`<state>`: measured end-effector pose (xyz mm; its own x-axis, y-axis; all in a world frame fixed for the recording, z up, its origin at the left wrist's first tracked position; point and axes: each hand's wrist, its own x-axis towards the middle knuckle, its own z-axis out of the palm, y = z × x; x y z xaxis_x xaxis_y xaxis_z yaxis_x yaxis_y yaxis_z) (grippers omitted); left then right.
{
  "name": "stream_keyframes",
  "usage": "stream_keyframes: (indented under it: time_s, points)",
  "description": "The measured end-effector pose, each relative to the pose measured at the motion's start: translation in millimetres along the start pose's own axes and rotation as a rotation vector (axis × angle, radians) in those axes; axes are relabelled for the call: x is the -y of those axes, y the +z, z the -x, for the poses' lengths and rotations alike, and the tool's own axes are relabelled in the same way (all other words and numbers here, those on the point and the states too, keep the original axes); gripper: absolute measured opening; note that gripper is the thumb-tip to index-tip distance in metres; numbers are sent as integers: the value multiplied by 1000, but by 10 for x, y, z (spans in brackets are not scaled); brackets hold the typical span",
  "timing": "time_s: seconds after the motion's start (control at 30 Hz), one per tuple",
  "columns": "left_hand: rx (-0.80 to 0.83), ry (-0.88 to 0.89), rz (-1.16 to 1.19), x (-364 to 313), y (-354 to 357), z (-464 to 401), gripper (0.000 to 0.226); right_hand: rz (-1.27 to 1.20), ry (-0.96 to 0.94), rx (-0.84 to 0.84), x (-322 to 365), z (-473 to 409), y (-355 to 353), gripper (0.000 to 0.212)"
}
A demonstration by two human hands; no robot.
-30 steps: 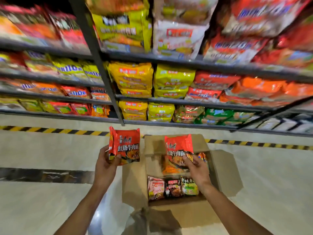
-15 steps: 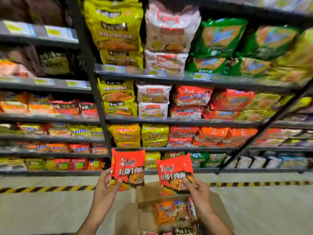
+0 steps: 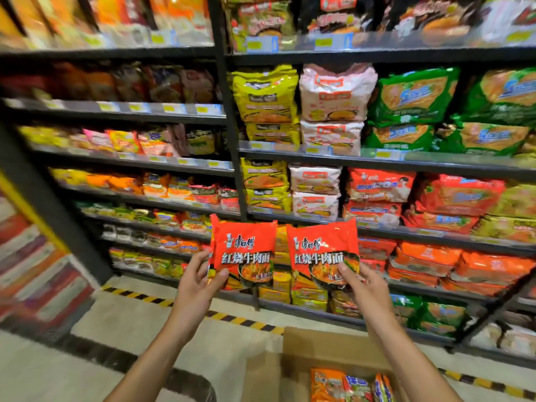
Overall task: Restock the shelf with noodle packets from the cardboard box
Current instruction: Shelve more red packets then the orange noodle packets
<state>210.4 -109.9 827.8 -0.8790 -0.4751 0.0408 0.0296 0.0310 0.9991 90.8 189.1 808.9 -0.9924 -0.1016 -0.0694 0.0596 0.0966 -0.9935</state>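
left hand (image 3: 193,285) grips red noodle packet (image 3: 243,252) | right hand (image 3: 366,288) grips second red packet (image 3: 323,253) | both raised before shelf (image 3: 377,162) | cardboard box (image 3: 319,352) below

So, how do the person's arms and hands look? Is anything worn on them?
Both forearms are bare as far as the frame shows, with no sleeves. The left hand and right hand have no gloves, and I see no rings, watch or bracelet.
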Motion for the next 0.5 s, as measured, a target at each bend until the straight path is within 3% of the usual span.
stream_keyframes:
  time_s: [0.07, 0.13, 0.17, 0.27, 0.4, 0.5]
  points:
    - [-48, 29, 0, -155, -230, 138, 46, -34, -15, 76, 215, 62, 250, 96]
    - [-120, 60, -4, -290, -500, 249, 45, -88, -22, 168, 411, 114, 535, 71]
    - [-160, 78, -5, -358, -647, 301, 45, -92, -49, 189, 497, 169, 668, 69]
    - [-259, 127, 9, -525, -1103, 430, 44, -82, -89, 224, 613, 273, 1116, 86]
    - [-348, 172, 35, -700, -1769, 584, 42, -126, -96, 329, 841, 502, 1776, 42]
    - [-408, 193, 35, -772, -2385, 678, 42, -104, -128, 342, 960, 714, 2338, 72]
